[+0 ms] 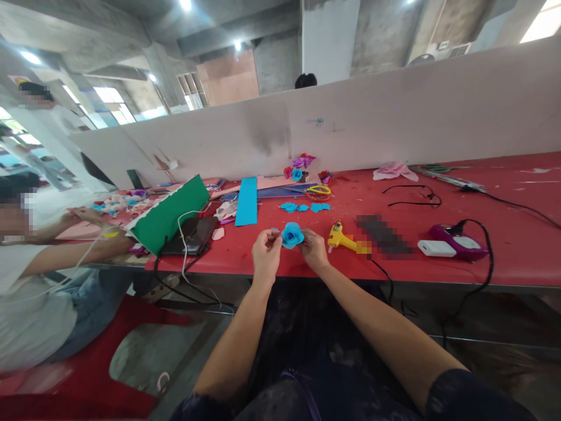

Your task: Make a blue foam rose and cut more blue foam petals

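A blue paper flower (292,235) with layered petals is held over the front of the red table. My left hand (266,257) is closed, its fingertips pinching at the flower's left edge. A bit of blue shows at those fingertips; I cannot tell whether it is a separate petal. On the other side my right hand (314,250) is closed on the flower from the right, its fingertips partly hidden behind the petals. Just right of it lies a yellow glue gun (342,237). Loose blue petals (302,207) rest behind the flower.
A blue paper strip (246,202), yellow-handled scissors (319,189) and a bunch of paper flowers (298,169) lie farther back. Eyeglasses (414,196) and a purple power socket (458,241) with cables are at right. At left, a green board (173,213) stands before a seated co-worker (39,298).
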A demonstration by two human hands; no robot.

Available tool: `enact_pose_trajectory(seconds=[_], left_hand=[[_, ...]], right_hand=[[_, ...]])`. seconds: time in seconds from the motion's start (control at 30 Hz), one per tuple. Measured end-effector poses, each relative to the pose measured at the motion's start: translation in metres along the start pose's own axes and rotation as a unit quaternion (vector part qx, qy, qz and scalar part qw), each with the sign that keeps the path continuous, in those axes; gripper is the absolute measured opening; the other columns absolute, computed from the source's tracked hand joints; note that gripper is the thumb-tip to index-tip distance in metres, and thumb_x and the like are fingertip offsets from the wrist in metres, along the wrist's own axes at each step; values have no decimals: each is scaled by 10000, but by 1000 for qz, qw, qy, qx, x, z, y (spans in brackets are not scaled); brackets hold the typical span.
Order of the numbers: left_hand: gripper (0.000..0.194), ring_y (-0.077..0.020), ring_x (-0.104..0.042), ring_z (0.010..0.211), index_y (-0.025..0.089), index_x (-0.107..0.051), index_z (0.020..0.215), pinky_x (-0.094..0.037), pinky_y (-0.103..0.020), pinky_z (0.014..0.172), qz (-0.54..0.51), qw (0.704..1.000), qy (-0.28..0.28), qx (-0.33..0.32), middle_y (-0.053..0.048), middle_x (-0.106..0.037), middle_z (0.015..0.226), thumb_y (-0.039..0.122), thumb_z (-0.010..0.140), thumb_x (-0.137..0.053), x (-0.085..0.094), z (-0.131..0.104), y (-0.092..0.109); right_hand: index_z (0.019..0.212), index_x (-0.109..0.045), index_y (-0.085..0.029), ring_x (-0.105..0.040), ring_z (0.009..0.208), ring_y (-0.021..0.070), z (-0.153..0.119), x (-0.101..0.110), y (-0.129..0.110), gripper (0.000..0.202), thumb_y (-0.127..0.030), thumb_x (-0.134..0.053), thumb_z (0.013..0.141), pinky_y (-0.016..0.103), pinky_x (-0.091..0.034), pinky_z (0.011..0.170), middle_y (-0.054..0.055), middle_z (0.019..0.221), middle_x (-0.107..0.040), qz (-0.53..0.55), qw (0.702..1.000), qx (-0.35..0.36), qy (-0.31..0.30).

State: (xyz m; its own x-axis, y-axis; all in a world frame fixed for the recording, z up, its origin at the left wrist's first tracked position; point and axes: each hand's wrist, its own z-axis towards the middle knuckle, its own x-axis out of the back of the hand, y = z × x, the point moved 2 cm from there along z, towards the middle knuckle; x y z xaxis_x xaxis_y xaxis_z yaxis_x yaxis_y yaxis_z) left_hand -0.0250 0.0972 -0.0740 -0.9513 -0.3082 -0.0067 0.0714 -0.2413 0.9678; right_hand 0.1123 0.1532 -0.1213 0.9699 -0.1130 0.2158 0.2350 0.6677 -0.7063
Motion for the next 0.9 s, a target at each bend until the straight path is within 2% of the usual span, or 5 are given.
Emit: enact_pose_trajectory(seconds=[0.23,0.33,0.47,0.6,0.9], left_hand=[[203,-90,-559,594,195,-612,1001,-468,-251,623,68,994,70,-56,-65,-637,1032,312,864,-520,10,-2,-5],[173,-147,-614,740,182,-682,939,-488,-283,726,86,996,8,-18,-76,-692,964,246,798,-604,7,6,-19],[206,-208,-659,936,180,-718,916,-495,-337,852,-2,997,-59,51,-87,-731,976,254,726,-693,-6,18,-29],[226,-205,-677,867,174,-726,874,-515,-345,821,-52,992,-93,70,-73,-744,897,296,684,-729,-20,28,-28],[227,-178,-638,712,157,-680,761,-492,-292,652,-35,997,-55,51,-38,-693,728,334,639,-755,-30,36,-35]], right_hand=[[684,-705,-200,-653,739,217,0,-2,3,87,-263,-658,720,334,-527,721,63,781,-708,66,993,-95,17],[725,-699,-187,-645,607,198,0,-5,3,194,-379,-669,738,326,-538,627,44,650,-683,124,981,-151,1],[652,-657,-178,-586,489,156,2,-4,3,330,-499,-677,726,291,-509,528,18,531,-631,196,959,-204,-27],[586,-626,-169,-555,465,134,4,-2,4,381,-528,-719,672,265,-472,487,12,500,-608,241,939,-238,-52],[585,-640,-157,-523,440,106,2,-4,7,325,-452,-769,633,239,-418,472,-3,482,-599,277,918,-271,-89]])
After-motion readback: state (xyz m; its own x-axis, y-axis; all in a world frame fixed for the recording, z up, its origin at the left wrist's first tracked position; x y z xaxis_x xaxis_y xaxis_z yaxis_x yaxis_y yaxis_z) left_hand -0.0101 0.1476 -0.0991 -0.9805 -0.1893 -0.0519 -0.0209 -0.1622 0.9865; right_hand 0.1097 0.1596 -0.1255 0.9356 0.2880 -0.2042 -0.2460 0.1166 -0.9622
